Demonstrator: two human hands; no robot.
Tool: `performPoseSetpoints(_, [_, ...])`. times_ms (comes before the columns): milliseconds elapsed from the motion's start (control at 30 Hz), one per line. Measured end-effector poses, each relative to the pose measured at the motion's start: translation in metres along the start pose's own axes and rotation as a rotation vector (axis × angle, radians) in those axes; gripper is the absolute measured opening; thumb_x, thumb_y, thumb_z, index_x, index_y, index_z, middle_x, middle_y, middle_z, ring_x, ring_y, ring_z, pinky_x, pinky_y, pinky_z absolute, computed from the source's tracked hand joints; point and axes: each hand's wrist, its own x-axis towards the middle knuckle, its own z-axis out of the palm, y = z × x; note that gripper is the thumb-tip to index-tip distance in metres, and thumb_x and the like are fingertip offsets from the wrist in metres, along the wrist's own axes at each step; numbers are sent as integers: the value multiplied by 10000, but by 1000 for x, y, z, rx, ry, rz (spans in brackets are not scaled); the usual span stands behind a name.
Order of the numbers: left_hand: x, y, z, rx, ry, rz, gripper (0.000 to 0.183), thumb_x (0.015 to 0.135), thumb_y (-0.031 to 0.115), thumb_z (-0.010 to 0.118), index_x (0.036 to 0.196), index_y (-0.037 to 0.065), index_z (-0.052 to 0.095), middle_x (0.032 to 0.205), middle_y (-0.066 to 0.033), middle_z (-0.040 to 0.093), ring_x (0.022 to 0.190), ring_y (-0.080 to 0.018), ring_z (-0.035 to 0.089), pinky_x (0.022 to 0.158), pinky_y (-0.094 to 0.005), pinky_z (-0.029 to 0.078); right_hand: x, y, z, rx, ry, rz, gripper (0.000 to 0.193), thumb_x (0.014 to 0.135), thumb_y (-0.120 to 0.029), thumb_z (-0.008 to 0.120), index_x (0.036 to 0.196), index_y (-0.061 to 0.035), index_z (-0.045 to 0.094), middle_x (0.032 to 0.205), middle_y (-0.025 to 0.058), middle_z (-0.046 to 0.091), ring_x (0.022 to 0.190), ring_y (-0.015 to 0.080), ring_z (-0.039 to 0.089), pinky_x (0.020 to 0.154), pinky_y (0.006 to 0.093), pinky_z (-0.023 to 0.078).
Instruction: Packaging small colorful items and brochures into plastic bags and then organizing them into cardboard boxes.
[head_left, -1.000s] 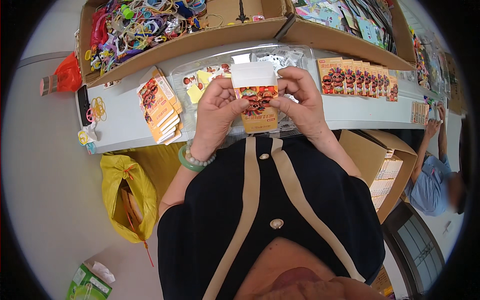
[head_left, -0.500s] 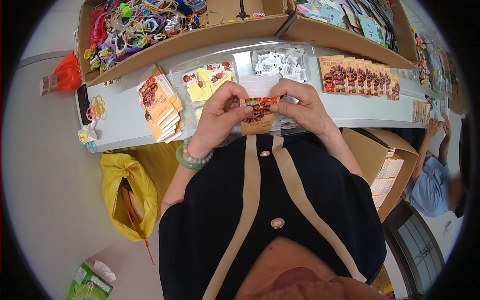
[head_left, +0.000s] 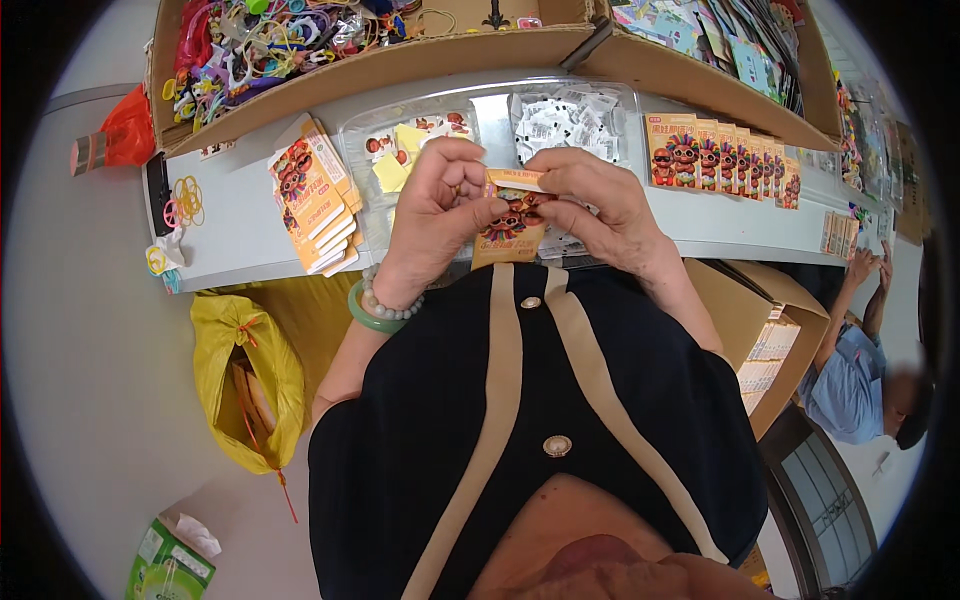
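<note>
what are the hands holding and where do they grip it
Both hands hold one small orange printed packet by its top edge: the left hand pinches the upper left corner, the right hand the upper right, over the clear tray.

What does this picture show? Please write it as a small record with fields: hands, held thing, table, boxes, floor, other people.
Left hand: left hand pinches the orange packet at its left edge
Right hand: right hand holds the packet's top right
Held thing: orange packet with cartoon print, held upright above the table edge
Table: clear tray with small white pieces; stack of orange packets on the left; row of orange packets on the right
Boxes: cardboard box of colourful trinkets behind
Floor: yellow bag
Other people: a person in blue, lower right
</note>
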Motion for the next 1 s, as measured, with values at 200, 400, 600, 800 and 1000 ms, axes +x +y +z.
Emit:
performPoseSetpoints(200, [-3,1,1,194,-90,-67,293,807,-8,693,1067,48,570,927,16,590,829,-44,527,731,-193,412,11,-4,0,264,-60,132,86,815,-33,651,890,5,630,980,91,620,816,154,591,727,276,464])
performPoseSetpoints(400, [-5,4,4,219,-131,-32,410,807,-32,674,1173,52,510,972,5,597,877,-57,540,763,-204,415,12,-14,8,429,66,343,128,829,-16,632,950,24,640,850,69,627,769,133,583,706,252,458])
performPoseSetpoints(600, [-4,-1,1,175,-112,-53,485,807,-50,667,1236,54,467,984,-7,597,889,-62,543,769,-203,416,10,-25,6,-4,53,114,157,835,53,580,986,40,619,867,109,637,793,198,622,706,283,479])
performPoseSetpoints(800, [-6,-1,-1,175,-117,-56,492,799,-93,647,1240,24,460,1008,-49,606,936,-104,573,820,-230,461,3,-34,-5,-232,-103,45,292,830,47,588,1113,-16,624,1079,150,641,1031,297,619,846,327,508])
performPoseSetpoints(1000, [-3,1,2,207,-67,-49,299,844,-59,629,1127,13,567,978,-4,591,881,-63,557,786,-203,469,-2,-19,1,-59,-102,144,313,851,7,600,1160,-41,620,1124,125,633,1107,263,583,898,341,493])
